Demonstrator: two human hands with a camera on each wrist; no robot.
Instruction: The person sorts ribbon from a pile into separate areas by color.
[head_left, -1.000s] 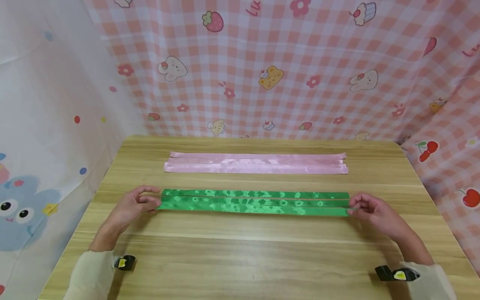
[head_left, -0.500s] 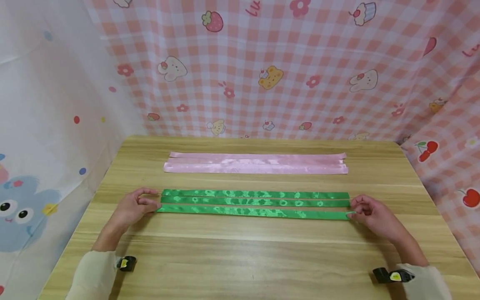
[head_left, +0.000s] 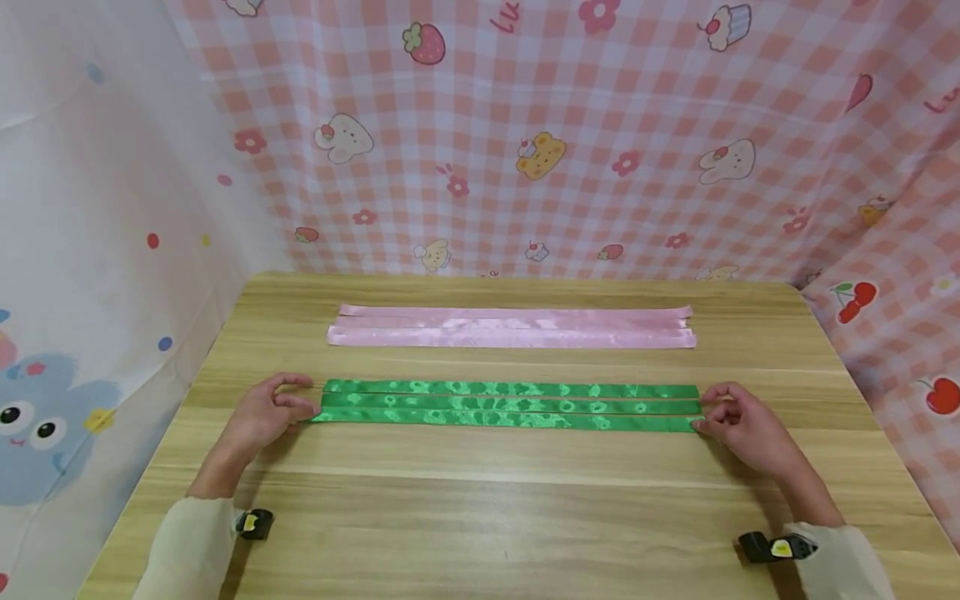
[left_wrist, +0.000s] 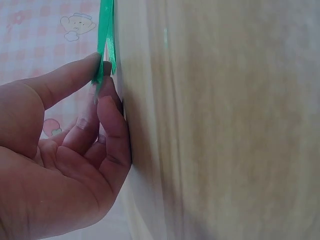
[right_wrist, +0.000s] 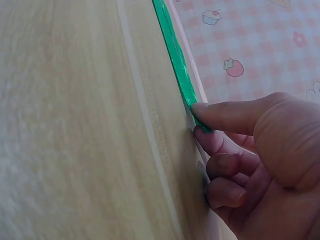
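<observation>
Three green ribbons lie side by side across the table in the head view. My left hand [head_left: 264,414] pinches the left end of the nearest green ribbon [head_left: 510,419] between thumb and fingers. At its right end, my right hand [head_left: 742,427] pinches the same ribbon, so it stretches straight between both hands. Just behind it lie the middle green ribbon [head_left: 427,402] and the far green ribbon [head_left: 555,389], with thin gaps between the strips. The left wrist view shows the pinched green ribbon end [left_wrist: 103,35] at the thumb tip; the right wrist view shows the other ribbon end [right_wrist: 176,55].
Several pink ribbons [head_left: 570,337] lie close together farther back on the wooden table [head_left: 480,517]. A pink checked curtain [head_left: 480,108] hangs behind the table, and a white printed curtain [head_left: 112,192] hangs at the left.
The nearest green ribbon came toward me, opening a wider gap by half a second ago. Since then both hands have brought it back closer to the middle ribbon. The pink ribbons stayed still.
</observation>
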